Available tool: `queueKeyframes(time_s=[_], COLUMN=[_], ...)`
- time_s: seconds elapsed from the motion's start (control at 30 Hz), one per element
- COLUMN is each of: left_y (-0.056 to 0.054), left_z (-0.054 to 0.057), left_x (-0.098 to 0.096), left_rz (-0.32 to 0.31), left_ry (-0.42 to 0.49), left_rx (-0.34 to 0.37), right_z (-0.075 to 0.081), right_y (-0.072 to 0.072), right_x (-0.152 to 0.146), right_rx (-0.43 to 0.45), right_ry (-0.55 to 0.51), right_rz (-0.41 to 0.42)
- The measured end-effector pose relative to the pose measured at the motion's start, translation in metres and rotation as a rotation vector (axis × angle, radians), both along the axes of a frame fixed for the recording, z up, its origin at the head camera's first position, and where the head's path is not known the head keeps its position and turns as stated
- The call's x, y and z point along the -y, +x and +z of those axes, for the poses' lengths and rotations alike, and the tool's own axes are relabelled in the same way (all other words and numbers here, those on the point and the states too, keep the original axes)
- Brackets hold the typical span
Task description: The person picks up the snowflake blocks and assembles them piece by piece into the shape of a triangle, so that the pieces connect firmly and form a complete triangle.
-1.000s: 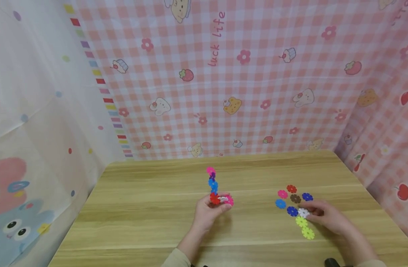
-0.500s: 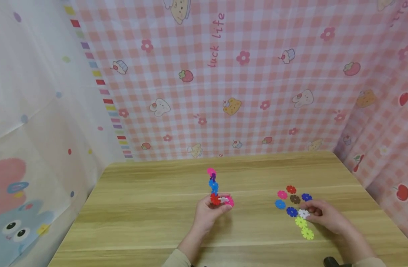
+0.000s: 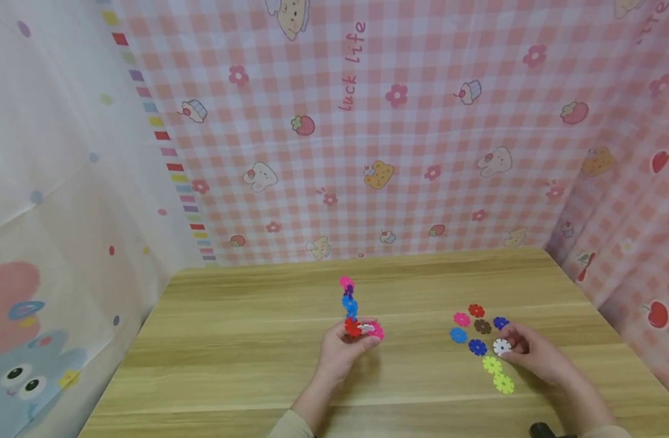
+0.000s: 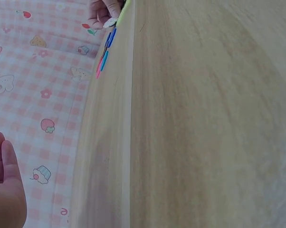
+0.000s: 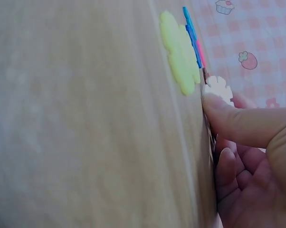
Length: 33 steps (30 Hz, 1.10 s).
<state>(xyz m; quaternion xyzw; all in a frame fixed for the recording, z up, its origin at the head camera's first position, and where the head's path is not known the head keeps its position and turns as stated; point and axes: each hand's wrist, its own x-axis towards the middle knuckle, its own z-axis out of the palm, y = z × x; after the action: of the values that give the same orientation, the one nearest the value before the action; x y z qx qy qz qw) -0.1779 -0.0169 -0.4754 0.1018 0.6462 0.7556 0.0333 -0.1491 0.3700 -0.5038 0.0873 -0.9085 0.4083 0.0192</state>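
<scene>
My left hand grips the lower end of a chain of interlocked flower-shaped plastic discs. Pink, purple, blue, red and white pieces make up this chain, which rises above the fingers; the left wrist view shows only part of the hand. On the right, my right hand pinches a white flower disc between thumb and fingers. In the right wrist view the thumb lies across the lower part of the white disc. Two yellow discs lie just below it on the table.
Left of my right hand lie loose discs: red, pink, brown, light blue and dark blue. Another dark blue disc sits by the fingertips. Patterned curtains stand behind the wooden table.
The white disc has come away from beside the yellow disc and turned its face to the head camera in my right hand's pinch. My left hand and the chain hold still.
</scene>
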Motion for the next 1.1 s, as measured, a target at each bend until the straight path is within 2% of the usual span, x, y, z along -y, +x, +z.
queueKeyframes(time_s=[0.2,0.37,0.67,0.87,1.1], left_y=[0.002,0.002,0.001,0.002,0.001], left_z=[0.001,0.001,0.0,0.0,-0.002], left_x=[0.0,0.001,0.001,-0.002,-0.004], left_rz=[0.003,0.0,-0.026,-0.043,-0.055], left_ry=[-0.007,0.006,0.048,0.072,0.08], left_rx=[0.001,0.016,0.002,0.006,0.001], right_z=[-0.003,0.007,0.03,0.04,0.046], right_y=[0.003,0.006,-0.001,-0.005,-0.01], right_x=[0.004,0.02,0.079,0.122,0.162], right_rx=[-0.082,-0.091,-0.09,-0.128,-0.095], right_ry=[0.036,-0.041,-0.149,-0.24,-0.278], right_rz=[-0.075,-0.086,-0.071,-0.025,-0.011])
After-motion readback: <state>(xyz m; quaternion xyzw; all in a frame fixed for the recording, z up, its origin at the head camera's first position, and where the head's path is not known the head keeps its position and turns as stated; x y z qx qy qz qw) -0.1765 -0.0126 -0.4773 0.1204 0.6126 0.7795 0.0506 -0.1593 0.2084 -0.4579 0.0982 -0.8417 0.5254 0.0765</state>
